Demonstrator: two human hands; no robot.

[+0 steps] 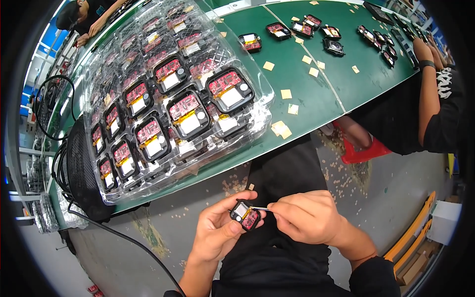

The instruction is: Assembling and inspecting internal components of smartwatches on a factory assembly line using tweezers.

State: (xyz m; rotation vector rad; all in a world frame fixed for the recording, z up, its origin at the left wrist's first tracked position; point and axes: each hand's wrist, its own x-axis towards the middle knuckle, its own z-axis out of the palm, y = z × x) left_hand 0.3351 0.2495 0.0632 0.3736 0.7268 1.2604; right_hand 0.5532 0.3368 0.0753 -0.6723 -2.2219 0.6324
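Above my lap, my left hand (213,232) is closed around the edges of a small black device housing (246,216). Its open side faces up, showing a red circuit board, a whitish battery-like block and a bit of orange film. My right hand (309,218) pinches a thin silver tool (259,208), whose tip reaches the housing near the orange film. Most of that tool is hidden in my fingers, so its exact kind cannot be made out. A small tan square (251,187) shows by my left fingertips.
Stacked clear plastic trays (262,111) full of similar housings stand on the green table (341,74). More housings (278,31) and tan squares (286,94) lie there. A black cable (128,237) hangs at left. A co-worker's arm (429,99) is at right, another person (84,20) far left.
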